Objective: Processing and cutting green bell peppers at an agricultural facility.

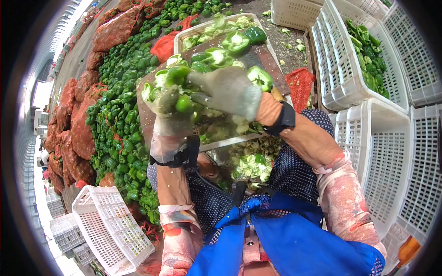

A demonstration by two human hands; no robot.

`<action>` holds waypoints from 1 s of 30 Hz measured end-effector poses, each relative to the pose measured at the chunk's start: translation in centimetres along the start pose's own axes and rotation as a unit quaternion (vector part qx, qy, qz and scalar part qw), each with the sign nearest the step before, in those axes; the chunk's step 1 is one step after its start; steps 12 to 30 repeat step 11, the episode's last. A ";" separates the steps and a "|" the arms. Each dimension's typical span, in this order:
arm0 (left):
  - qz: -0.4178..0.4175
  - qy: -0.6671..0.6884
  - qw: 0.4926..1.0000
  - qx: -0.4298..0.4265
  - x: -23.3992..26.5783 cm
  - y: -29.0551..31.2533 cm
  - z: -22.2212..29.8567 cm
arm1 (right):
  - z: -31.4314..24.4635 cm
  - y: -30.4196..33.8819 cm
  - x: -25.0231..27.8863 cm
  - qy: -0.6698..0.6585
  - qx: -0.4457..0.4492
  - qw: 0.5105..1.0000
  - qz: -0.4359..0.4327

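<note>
My left hand (168, 110), in a pale work glove, is closed round a green bell pepper (184, 104) over a brown board (146, 117). Close above it, my gloved right hand (228, 89) reaches across from the right, its fingers smeared by motion; whether they grip anything is unclear. Cut pepper halves lie on the board's far side, among them one with a pale core (236, 43) and another (260, 78) beside my right wrist. The board rests across a white crate (248, 18) containing pepper scraps. A tan handle-like piece (276, 94) shows by my right wrist.
Whole green peppers (124, 115) form a long heap on the left, backed by full red mesh sacks (76, 119). White plastic crates (368, 147) stand at the right; one holds cut peppers (368, 60). Another crate (108, 225) tilts at lower left. Pale scraps (253, 168) lie between my legs.
</note>
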State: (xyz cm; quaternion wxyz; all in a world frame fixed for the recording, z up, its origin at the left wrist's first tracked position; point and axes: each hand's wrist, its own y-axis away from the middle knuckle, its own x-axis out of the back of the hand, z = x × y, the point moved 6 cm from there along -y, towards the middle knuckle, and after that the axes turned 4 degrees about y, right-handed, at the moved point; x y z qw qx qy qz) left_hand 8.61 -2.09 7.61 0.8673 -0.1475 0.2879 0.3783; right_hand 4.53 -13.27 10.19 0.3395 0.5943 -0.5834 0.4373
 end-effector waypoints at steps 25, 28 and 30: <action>-0.006 0.030 0.997 -0.070 1.7 -0.5 3.1 | 3.1 1.1 -0.5 -0.102 -0.045 0.986 -0.121; -0.006 0.030 0.997 -0.070 1.7 -0.5 3.1 | 3.1 1.1 -0.5 -0.102 -0.045 0.986 -0.121; -0.006 0.030 0.997 -0.070 1.7 -0.5 3.1 | 3.1 1.1 -0.5 -0.102 -0.045 0.986 -0.121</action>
